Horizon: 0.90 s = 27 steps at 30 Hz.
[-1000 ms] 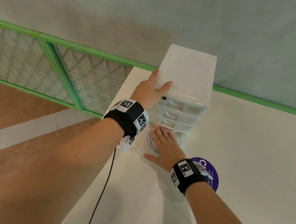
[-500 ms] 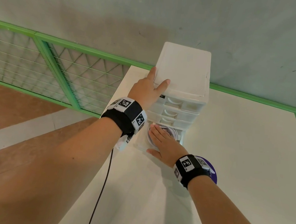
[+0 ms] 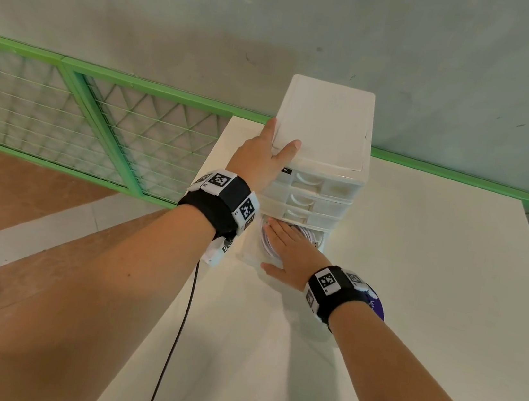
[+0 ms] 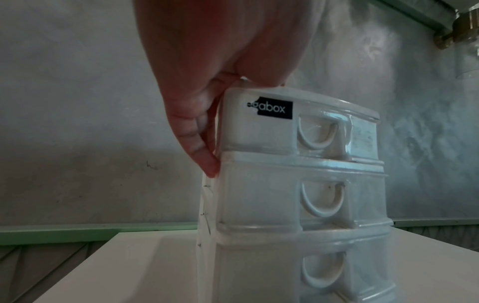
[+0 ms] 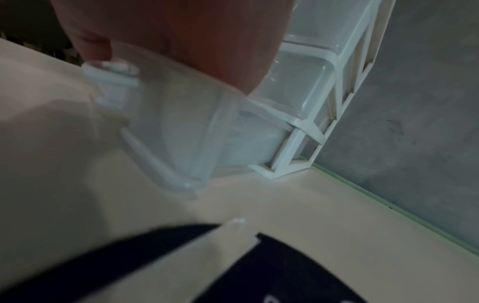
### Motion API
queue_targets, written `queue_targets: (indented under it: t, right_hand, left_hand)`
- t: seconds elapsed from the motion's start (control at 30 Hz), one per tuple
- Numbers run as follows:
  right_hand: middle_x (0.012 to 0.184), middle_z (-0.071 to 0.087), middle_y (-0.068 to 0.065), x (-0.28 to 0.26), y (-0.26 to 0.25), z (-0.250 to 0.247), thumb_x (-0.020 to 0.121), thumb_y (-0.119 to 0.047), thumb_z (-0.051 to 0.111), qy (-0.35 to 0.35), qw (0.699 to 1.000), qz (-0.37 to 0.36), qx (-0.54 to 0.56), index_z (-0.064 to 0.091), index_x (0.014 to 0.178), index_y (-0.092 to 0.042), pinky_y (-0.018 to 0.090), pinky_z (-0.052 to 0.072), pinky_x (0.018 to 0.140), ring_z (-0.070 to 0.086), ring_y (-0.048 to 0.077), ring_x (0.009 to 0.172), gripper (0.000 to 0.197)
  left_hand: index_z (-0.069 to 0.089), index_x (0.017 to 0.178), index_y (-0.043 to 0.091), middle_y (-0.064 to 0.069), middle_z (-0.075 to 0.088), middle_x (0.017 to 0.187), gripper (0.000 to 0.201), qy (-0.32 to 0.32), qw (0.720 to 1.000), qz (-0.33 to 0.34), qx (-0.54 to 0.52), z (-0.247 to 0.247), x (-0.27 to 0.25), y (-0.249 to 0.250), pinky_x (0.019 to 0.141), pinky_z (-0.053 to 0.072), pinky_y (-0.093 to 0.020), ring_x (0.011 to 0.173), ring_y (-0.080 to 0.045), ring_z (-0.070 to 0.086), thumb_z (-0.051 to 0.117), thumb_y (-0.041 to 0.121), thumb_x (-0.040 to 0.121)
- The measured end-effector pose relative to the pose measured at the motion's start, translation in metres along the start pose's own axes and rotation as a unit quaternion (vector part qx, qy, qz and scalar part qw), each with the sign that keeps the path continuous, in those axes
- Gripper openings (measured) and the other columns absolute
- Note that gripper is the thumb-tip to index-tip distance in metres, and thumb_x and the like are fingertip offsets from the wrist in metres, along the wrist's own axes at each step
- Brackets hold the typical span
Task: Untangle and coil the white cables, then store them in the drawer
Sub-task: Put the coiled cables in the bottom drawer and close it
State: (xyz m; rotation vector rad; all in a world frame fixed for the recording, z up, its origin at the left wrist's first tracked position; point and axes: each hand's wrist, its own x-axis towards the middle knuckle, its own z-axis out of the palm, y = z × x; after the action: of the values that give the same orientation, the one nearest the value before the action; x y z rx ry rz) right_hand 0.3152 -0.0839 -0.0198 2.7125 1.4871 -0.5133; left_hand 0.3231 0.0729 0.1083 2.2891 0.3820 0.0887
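Observation:
A white drawer unit (image 3: 325, 134) (image 4: 261, 196) stands at the back of the white table (image 3: 413, 287). Its bottom drawer (image 3: 249, 256) (image 5: 176, 143) is pulled partway out. Coiled white cables (image 3: 265, 244) lie inside it. My right hand (image 3: 287, 248) (image 5: 181, 30) lies flat on the coil with straight fingers pointing into the unit, hiding most of the cables. My left hand (image 3: 267, 158) (image 4: 207, 102) grips the unit's top left corner, thumb on the lid, fingers (image 4: 204, 155) down the side. The three upper drawers are closed.
A dark purple round disc (image 3: 377, 307) (image 5: 285, 276) lies on the table under my right wrist. A black wire (image 3: 177, 340) hangs from my left wrist past the table's left edge. A green mesh fence (image 3: 114, 133) runs along the left and a grey wall behind.
My right hand has slid forward on the coil toward the unit, and the bottom drawer sits further in. The left hand keeps its hold on the top corner.

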Motion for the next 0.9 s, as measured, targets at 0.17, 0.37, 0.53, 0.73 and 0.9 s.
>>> queue_targets:
  t: [0.17,0.37,0.53,0.73,0.9]
  right_hand:
    - [0.148,0.037,0.011,-0.015,-0.006,0.004,0.094,-0.051,0.005,0.013,0.999,0.027,-0.023,0.032,0.141,-0.005,0.036,0.02,0.114,0.035,0.024,0.137,0.071]
    - [0.128,0.061,0.006,-0.021,-0.012,0.03,0.087,-0.027,0.031,0.037,0.998,0.045,0.001,0.058,0.123,-0.011,0.04,0.047,0.095,0.059,0.02,0.117,0.048]
    - [0.157,0.013,0.008,-0.013,0.0,0.013,0.094,-0.032,0.011,0.036,0.998,0.019,0.045,0.018,0.146,-0.008,0.035,-0.002,0.116,0.014,0.023,0.145,0.057]
    - [0.113,0.066,0.013,-0.019,-0.001,0.011,0.084,-0.004,0.058,0.214,0.972,0.009,0.099,0.061,0.117,-0.01,0.041,0.052,0.09,0.062,0.03,0.103,0.034]
    - [0.079,0.066,0.003,-0.043,-0.021,0.02,0.086,-0.022,0.056,0.187,0.97,0.082,0.13,0.071,0.09,-0.017,0.034,0.053,0.061,0.063,0.024,0.07,0.016]
  left_hand:
    - [0.011,0.15,0.015,-0.015,0.044,0.145,0.073,0.006,1.0,-0.003,-0.002,0.001,-0.001,0.001,0.103,0.034,-0.033,0.131,-0.029,0.043,0.037,0.053,0.094]
    - [0.012,0.15,0.016,-0.014,0.041,0.147,0.073,0.007,1.0,0.0,-0.007,0.003,-0.002,0.0,0.105,0.035,-0.035,0.132,-0.03,0.042,0.038,0.054,0.093]
    - [0.013,0.15,0.017,-0.013,0.04,0.148,0.073,0.009,1.0,-0.002,-0.019,0.002,-0.002,0.0,0.106,0.033,-0.034,0.134,-0.028,0.039,0.039,0.054,0.093]
    - [0.013,0.15,0.016,-0.014,0.041,0.147,0.072,0.015,1.0,-0.001,-0.014,0.002,-0.003,0.001,0.104,0.033,-0.033,0.134,-0.029,0.04,0.039,0.052,0.094]
    - [0.013,0.15,0.015,-0.015,0.042,0.146,0.072,0.014,1.0,0.0,-0.015,0.002,-0.003,0.001,0.104,0.034,-0.035,0.132,-0.03,0.042,0.039,0.051,0.094]
